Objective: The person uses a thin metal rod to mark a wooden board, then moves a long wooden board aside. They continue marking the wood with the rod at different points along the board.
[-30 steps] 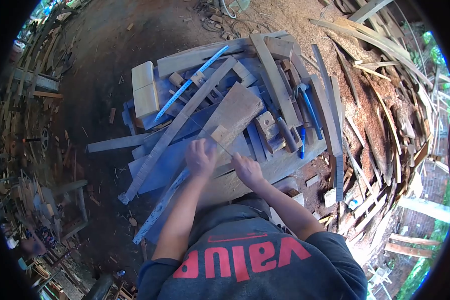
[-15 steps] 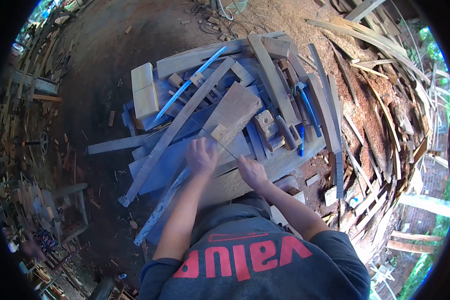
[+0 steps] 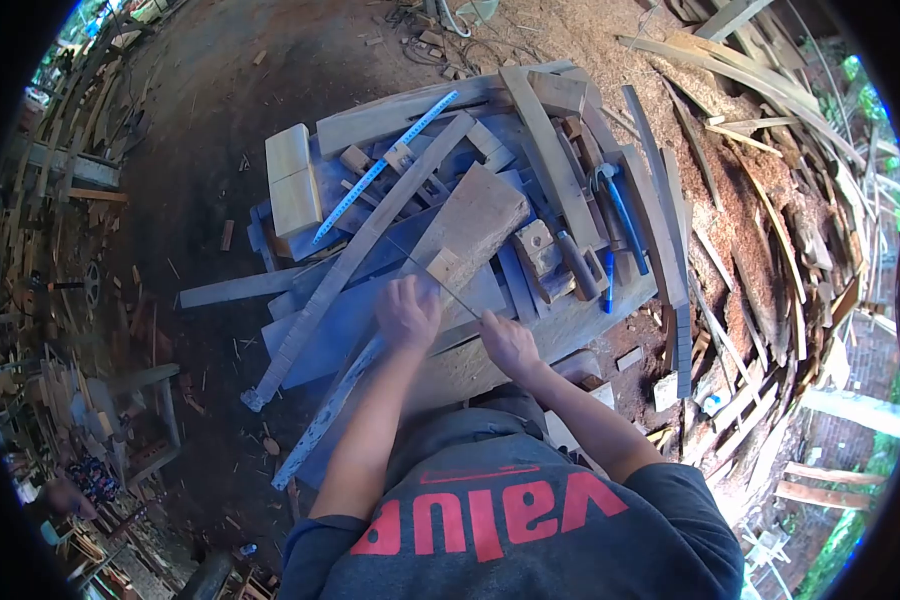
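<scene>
My right hand (image 3: 511,343) is closed around the near end of a thin, dark, straight tool (image 3: 457,298), which slants up and to the left across the work; I cannot make out its kind. My left hand (image 3: 408,313) is closed beside it with the fingers curled down, and what they grip is hidden. Just beyond the hands, a small pale wood block (image 3: 444,266) rests against a thick wooden block (image 3: 478,212). To the right lie a wooden hand plane (image 3: 542,257), a chisel-like handle (image 3: 576,263) and a blue-handled hammer (image 3: 622,222).
A long wooden strip (image 3: 355,255) and a blue-white measuring rule (image 3: 378,172) cross the bench's left side. A pale two-part block (image 3: 292,180) stands at the left corner. A blue marker (image 3: 609,282) lies right. Scrap timber (image 3: 760,190) and sawdust cover the ground beyond.
Both hands and the thin tool keep nearly the same place relative to the bench. The whole view has shifted slightly.
</scene>
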`<state>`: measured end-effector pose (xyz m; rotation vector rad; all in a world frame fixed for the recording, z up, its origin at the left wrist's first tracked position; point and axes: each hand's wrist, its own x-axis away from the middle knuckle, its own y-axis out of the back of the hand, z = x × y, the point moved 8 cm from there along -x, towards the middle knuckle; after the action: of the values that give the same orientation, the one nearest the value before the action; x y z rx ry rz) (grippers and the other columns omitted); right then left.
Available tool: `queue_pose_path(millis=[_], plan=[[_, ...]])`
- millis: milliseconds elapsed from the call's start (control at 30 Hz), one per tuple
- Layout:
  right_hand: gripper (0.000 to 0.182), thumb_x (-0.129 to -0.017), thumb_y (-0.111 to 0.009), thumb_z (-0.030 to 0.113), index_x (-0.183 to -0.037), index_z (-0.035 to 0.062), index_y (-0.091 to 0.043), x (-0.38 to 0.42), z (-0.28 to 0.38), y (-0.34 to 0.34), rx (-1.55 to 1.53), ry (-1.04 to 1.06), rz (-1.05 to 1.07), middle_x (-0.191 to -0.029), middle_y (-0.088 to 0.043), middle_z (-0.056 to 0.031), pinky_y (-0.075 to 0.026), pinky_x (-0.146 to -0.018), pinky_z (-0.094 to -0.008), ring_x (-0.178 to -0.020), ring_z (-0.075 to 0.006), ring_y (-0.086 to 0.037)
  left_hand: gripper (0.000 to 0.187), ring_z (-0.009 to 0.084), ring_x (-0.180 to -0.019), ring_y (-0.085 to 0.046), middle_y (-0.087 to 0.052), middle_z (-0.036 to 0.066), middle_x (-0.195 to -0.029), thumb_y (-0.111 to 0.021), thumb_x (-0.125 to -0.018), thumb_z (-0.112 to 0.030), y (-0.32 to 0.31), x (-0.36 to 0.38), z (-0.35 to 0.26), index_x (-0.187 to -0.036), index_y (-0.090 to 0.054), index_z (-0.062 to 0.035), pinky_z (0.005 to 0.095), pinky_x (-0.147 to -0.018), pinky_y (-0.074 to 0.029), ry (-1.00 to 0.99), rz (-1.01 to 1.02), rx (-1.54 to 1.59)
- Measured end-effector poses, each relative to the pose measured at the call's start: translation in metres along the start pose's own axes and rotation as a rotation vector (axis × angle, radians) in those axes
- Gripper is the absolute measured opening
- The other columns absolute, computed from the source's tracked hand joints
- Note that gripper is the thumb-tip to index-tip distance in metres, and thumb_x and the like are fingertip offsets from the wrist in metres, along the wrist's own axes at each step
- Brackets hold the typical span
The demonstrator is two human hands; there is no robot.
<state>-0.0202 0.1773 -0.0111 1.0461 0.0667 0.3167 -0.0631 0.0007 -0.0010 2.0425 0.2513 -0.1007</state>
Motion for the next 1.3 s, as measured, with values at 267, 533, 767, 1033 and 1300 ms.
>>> queue_pose_path(millis=[267, 533, 767, 1033, 1300], plan=[[0.016, -0.094, -0.049, 0.022, -0.093, 0.0067, -0.044, -0.055, 0.028, -0.005, -0.053, -0.066, 0.112, -0.075, -0.063, -0.0182, -0.05, -0.062, -0.0492, -0.073, -0.0381, -0.064, 0.04, 0.0313, -0.096, -0.052, -0.053, 0.011, -0.101, -0.063, -0.081, -0.036, 0.001, 0.0, -0.004, -0.11, -0.055, -0.0092, 0.0423, -0.081, -0.043, -0.038, -0.001, -0.075], [0.017, -0.095, -0.049, 0.025, -0.094, 0.0081, -0.045, -0.023, 0.013, -0.003, -0.008, -0.029, 0.07, -0.074, -0.064, -0.0152, -0.052, -0.061, -0.0468, -0.072, -0.0351, -0.066, 0.04, 0.0319, -0.096, -0.052, -0.053, 0.012, -0.102, -0.063, -0.081, -0.035, 0.001, 0.002, -0.004, -0.11, -0.055, -0.0085, 0.0427, -0.08, -0.043, -0.054, -0.014, -0.077], [0.016, -0.094, -0.049, 0.023, -0.093, 0.0076, -0.046, -0.042, 0.018, -0.003, -0.009, -0.013, 0.092, -0.074, -0.064, -0.0169, -0.051, -0.059, -0.0467, -0.071, -0.0352, -0.066, 0.036, 0.0352, -0.092, -0.053, -0.054, 0.014, -0.098, -0.063, -0.082, -0.031, 0.007, -0.001, -0.01, -0.107, -0.054, -0.0062, 0.0467, -0.076, -0.045, -0.094, -0.05, -0.055], [0.017, -0.094, -0.051, 0.023, -0.093, 0.0071, -0.046, -0.051, 0.021, -0.007, -0.028, -0.001, 0.063, -0.074, -0.063, -0.0175, -0.052, -0.059, -0.0466, -0.07, -0.0358, -0.065, 0.037, 0.0332, -0.093, -0.052, -0.053, 0.012, -0.1, -0.062, -0.083, -0.034, 0.003, -0.001, -0.008, -0.108, -0.054, -0.0079, 0.0454, -0.079, -0.043, -0.076, -0.027, -0.077], [0.018, -0.094, -0.051, 0.023, -0.092, 0.0062, -0.046, -0.017, 0.01, 0.0, -0.02, 0.02, 0.057, -0.073, -0.064, -0.0174, -0.052, -0.058, -0.0468, -0.07, -0.036, -0.066, 0.039, 0.0315, -0.096, -0.052, -0.053, 0.011, -0.103, -0.059, -0.086, -0.037, -0.001, -0.001, -0.003, -0.111, -0.054, -0.0082, 0.0437, -0.082, -0.042, -0.04, 0.005, -0.053]])
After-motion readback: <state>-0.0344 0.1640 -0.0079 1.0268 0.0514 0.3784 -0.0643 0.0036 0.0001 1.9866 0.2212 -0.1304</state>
